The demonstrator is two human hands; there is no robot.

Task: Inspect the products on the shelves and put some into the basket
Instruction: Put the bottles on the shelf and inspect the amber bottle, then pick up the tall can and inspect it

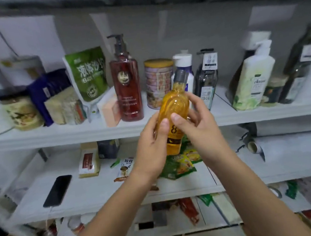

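Note:
I hold a small amber bottle (176,103) with a grey cap and a dark label upright in front of the white shelves. My left hand (152,147) grips its lower left side, thumb on the front. My right hand (198,124) grips its right side, thumb pressed on the label. Behind it, on the upper shelf (55,134), stand a red pump bottle (126,82), a round tin with a yellow lid (158,82) and a white bottle (182,62). No basket is in view.
The upper shelf also carries a green pouch (87,75), a dark glass bottle (206,77), a pale green pump bottle (253,79) and jars at left. The middle shelf holds a black phone (58,190), a boxed packet (88,160) and green-yellow snack packets (181,165).

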